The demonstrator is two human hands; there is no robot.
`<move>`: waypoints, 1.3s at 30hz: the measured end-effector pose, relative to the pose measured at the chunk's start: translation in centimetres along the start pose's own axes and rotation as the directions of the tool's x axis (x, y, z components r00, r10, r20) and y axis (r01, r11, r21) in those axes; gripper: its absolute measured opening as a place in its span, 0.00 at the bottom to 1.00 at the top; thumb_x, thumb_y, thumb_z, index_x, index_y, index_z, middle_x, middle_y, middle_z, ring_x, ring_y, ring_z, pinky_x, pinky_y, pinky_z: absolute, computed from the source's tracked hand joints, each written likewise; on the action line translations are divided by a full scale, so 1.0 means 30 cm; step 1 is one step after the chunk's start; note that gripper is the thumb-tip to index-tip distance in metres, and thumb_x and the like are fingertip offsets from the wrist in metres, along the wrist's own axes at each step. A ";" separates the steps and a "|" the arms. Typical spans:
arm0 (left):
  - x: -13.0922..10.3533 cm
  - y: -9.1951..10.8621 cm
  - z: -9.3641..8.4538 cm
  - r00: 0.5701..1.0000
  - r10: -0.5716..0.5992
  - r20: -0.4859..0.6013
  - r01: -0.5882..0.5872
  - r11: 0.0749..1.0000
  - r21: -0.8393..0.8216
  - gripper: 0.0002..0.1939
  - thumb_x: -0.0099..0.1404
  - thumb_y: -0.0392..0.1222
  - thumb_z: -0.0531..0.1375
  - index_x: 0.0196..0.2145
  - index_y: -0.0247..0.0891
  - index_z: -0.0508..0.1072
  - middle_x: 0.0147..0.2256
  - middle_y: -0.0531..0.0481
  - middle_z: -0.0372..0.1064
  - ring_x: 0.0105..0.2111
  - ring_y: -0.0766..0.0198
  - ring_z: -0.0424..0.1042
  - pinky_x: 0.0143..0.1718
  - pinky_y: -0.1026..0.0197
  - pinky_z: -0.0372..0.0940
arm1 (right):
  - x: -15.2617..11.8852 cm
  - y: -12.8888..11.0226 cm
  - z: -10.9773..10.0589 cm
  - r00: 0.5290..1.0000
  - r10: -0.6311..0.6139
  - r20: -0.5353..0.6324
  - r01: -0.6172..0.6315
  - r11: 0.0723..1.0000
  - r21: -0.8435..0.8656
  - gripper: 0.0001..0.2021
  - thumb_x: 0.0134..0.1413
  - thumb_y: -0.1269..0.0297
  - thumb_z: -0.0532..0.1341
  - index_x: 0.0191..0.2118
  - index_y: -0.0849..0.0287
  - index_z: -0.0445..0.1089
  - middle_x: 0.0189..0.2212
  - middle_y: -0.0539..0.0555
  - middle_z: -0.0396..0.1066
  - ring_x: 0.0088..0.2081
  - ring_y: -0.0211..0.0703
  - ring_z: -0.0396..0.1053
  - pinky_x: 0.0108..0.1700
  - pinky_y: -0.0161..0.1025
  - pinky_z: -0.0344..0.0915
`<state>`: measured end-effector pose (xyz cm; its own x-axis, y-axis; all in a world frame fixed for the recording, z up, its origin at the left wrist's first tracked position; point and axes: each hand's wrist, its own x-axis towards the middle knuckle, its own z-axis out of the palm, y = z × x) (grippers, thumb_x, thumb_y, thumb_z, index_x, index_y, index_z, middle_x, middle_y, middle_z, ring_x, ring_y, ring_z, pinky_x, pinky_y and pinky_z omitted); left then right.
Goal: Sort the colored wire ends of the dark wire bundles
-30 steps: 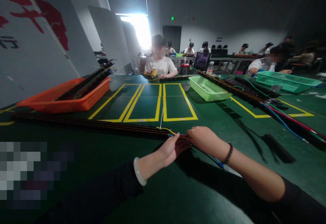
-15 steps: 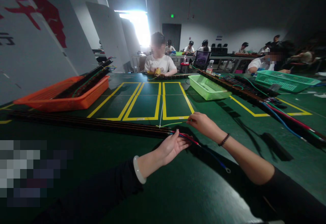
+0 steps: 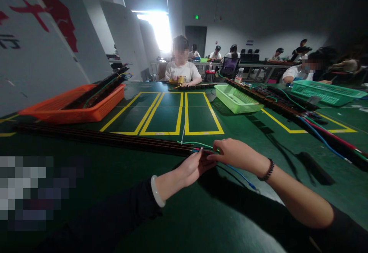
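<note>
A long dark strip assembly (image 3: 115, 140) lies across the green table, with wires leaving its right end. My left hand (image 3: 191, 168) is closed around the red and blue wires just past that end. My right hand (image 3: 234, 155) touches the same bundle from the right, its fingers pinched on the green wire (image 3: 201, 144). Beyond my right hand the blue wire (image 3: 240, 174) runs down to a ring terminal (image 3: 257, 190) above the table. A white tie (image 3: 184, 130) stands up from the strip near its right end.
An orange basket (image 3: 100, 111) holding dark strips is at left. A light green basket (image 3: 237, 103) and a teal basket (image 3: 324, 96) are at right, with another wired strip (image 3: 276, 107) between them. A person (image 3: 182, 71) works opposite.
My right hand has moved down to the wire bundle, bringing the green wire along. The fingers of my left hand have closed more around the wires. The view has shifted slightly.
</note>
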<state>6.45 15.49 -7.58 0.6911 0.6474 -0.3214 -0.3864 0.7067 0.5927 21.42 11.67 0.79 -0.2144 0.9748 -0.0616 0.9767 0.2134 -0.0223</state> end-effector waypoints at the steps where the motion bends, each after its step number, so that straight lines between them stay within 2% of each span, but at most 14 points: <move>1: -0.001 0.000 0.003 1.000 -0.004 -0.001 0.004 1.000 0.008 0.14 0.68 0.40 0.50 0.33 0.30 0.71 0.31 0.43 0.72 0.33 0.63 0.72 0.49 0.55 0.62 | -0.013 -0.010 0.000 1.000 -0.013 0.028 0.014 0.999 -0.036 0.19 0.54 0.48 0.57 0.38 0.60 0.68 0.30 0.56 0.72 0.30 0.46 0.70 0.28 0.35 0.59; 3: -0.002 0.001 0.006 1.000 -0.002 0.008 0.002 1.000 0.008 0.15 0.68 0.42 0.50 0.33 0.28 0.71 0.31 0.42 0.72 0.35 0.61 0.72 0.50 0.54 0.61 | -0.029 -0.019 0.007 0.998 -0.032 0.049 0.037 0.995 -0.096 0.14 0.54 0.56 0.60 0.41 0.61 0.67 0.31 0.57 0.73 0.32 0.47 0.71 0.28 0.36 0.59; 6: -0.004 0.003 0.004 1.000 -0.012 0.023 0.011 1.000 0.004 0.14 0.67 0.42 0.51 0.35 0.29 0.72 0.34 0.41 0.73 0.37 0.60 0.72 0.50 0.54 0.60 | -0.024 -0.013 0.011 0.998 -0.019 0.054 0.025 0.993 -0.115 0.06 0.56 0.65 0.57 0.38 0.61 0.68 0.31 0.57 0.73 0.33 0.47 0.72 0.29 0.35 0.60; 13: -0.012 0.004 0.004 0.999 0.026 0.024 -0.028 0.998 0.065 0.13 0.67 0.42 0.51 0.37 0.31 0.71 0.35 0.42 0.72 0.35 0.60 0.72 0.43 0.55 0.64 | 0.024 0.012 0.002 0.991 0.103 -0.085 -0.115 0.982 -0.150 0.10 0.60 0.64 0.53 0.34 0.61 0.69 0.30 0.58 0.73 0.33 0.47 0.72 0.30 0.35 0.60; 16: -0.013 0.005 0.008 0.999 0.035 0.002 -0.035 0.997 0.075 0.14 0.68 0.42 0.50 0.33 0.31 0.70 0.30 0.44 0.70 0.30 0.63 0.71 0.37 0.59 0.65 | 0.037 0.020 0.036 0.989 0.121 -0.079 -0.132 0.979 -0.153 0.10 0.60 0.65 0.52 0.35 0.61 0.69 0.29 0.58 0.73 0.33 0.47 0.72 0.30 0.36 0.60; 20: -0.014 0.008 0.011 1.000 0.011 0.000 -0.011 0.994 0.104 0.17 0.69 0.42 0.47 0.30 0.30 0.69 0.25 0.46 0.66 0.27 0.65 0.69 0.33 0.62 0.65 | 0.052 0.035 0.082 0.993 0.122 -0.003 -0.121 0.986 -0.114 0.09 0.59 0.66 0.53 0.37 0.59 0.69 0.31 0.58 0.73 0.33 0.46 0.72 0.30 0.35 0.60; 23: -0.011 0.008 0.009 1.000 0.009 -0.003 -0.008 0.995 0.101 0.15 0.68 0.42 0.48 0.30 0.31 0.68 0.25 0.46 0.67 0.27 0.66 0.69 0.33 0.62 0.65 | 0.048 0.031 0.074 0.993 0.113 0.025 -0.109 0.987 -0.119 0.08 0.59 0.65 0.54 0.37 0.59 0.69 0.32 0.57 0.73 0.34 0.46 0.72 0.30 0.35 0.60; 26: -0.007 0.007 0.006 0.999 0.012 -0.031 -0.009 0.997 0.078 0.12 0.67 0.39 0.49 0.32 0.32 0.68 0.27 0.47 0.68 0.27 0.66 0.69 0.32 0.62 0.65 | 0.015 -0.007 0.026 0.993 0.094 -0.072 -0.102 0.988 -0.118 0.12 0.59 0.57 0.54 0.36 0.61 0.69 0.33 0.59 0.72 0.35 0.47 0.71 0.32 0.36 0.61; 28: -0.010 0.010 0.006 1.000 0.008 -0.017 -0.007 0.997 0.070 0.10 0.67 0.38 0.50 0.32 0.33 0.69 0.27 0.48 0.68 0.27 0.66 0.69 0.32 0.63 0.64 | -0.020 -0.047 -0.007 0.991 0.037 -0.127 -0.044 0.998 -0.052 0.17 0.59 0.50 0.53 0.38 0.60 0.68 0.34 0.58 0.71 0.35 0.46 0.71 0.33 0.36 0.61; 31: -0.020 0.017 0.011 0.998 -0.049 0.035 0.046 0.995 0.084 0.11 0.66 0.40 0.51 0.31 0.33 0.70 0.26 0.49 0.68 0.27 0.67 0.68 0.33 0.64 0.63 | -0.075 -0.104 -0.022 0.995 -0.071 -0.073 0.074 0.997 0.036 0.21 0.55 0.46 0.55 0.45 0.59 0.65 0.34 0.57 0.72 0.34 0.47 0.71 0.31 0.37 0.62; 33: -0.025 0.019 0.015 0.998 -0.061 0.015 0.059 0.994 0.092 0.12 0.66 0.42 0.52 0.29 0.34 0.70 0.26 0.49 0.68 0.27 0.66 0.68 0.36 0.63 0.63 | -0.102 -0.126 -0.005 0.994 -0.112 0.001 0.112 0.993 0.024 0.26 0.51 0.50 0.60 0.52 0.61 0.60 0.35 0.58 0.73 0.34 0.49 0.72 0.30 0.37 0.62; 35: -0.024 0.017 0.014 0.999 -0.040 -0.008 0.040 0.995 0.096 0.12 0.66 0.42 0.53 0.28 0.34 0.69 0.26 0.49 0.69 0.28 0.66 0.69 0.39 0.62 0.63 | -0.116 -0.131 0.019 0.990 -0.125 0.057 0.127 0.992 -0.021 0.31 0.49 0.58 0.63 0.57 0.65 0.55 0.35 0.60 0.73 0.34 0.50 0.73 0.29 0.37 0.62; 37: -0.017 0.013 0.008 0.999 -0.036 0.022 0.034 0.994 0.102 0.12 0.66 0.42 0.52 0.30 0.34 0.70 0.28 0.48 0.70 0.30 0.65 0.70 0.42 0.61 0.63 | -0.117 -0.118 0.037 0.989 -0.131 0.070 0.135 0.989 -0.062 0.29 0.50 0.69 0.61 0.58 0.66 0.54 0.35 0.60 0.73 0.33 0.48 0.73 0.29 0.36 0.62; 39: -0.011 0.011 0.001 0.996 -0.043 0.075 0.035 0.993 0.111 0.14 0.67 0.44 0.51 0.32 0.33 0.71 0.31 0.44 0.72 0.34 0.63 0.71 0.46 0.59 0.62 | -0.111 -0.093 0.036 0.988 -0.145 0.059 0.150 0.985 -0.087 0.23 0.51 0.76 0.56 0.55 0.65 0.59 0.34 0.59 0.73 0.32 0.46 0.73 0.30 0.36 0.63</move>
<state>6.11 15.51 -7.26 0.7508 0.5931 -0.2907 -0.2916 0.6925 0.6598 19.40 7.77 -0.01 -0.3539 0.9280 -0.1167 0.9306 0.3618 0.0552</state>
